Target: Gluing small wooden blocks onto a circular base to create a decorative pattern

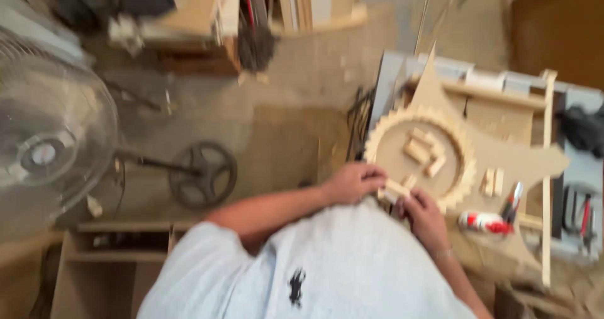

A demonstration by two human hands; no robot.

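Fitting small pale rectangular wooden blocks (397, 189) onto near rim of round pale wooden ring w/ toothed edge (420, 158), by the look of it; ring sits on flat tan cut-out board (503, 158) on cluttered workbench (585, 168). Left hand (352, 182) curled over ring's near-left edge, fingers (372, 177) bent down, pinching or pressing a block, contact point blurred so can't tell exact grip. Right hand (423, 217) just beside it, fingers (406, 204) closed on the same pale block from the right; both hands nearly touching. Judgement: one block mid-placement, many teeth already round the rim, so well along. Next move prob needs block squared to rim curve & pushed snug to neighbour. Loose spare blocks (423, 150) lie inside ring centre, two more (492, 182) on board right of ring. White bottle w/ red cap (483, 222) lying on board near right hand, red-handled tool (513, 201) beside it. Grey pedestal fan (47, 136) & black round base (202, 174) on floor at left, well apart. Frame motion-blurred.
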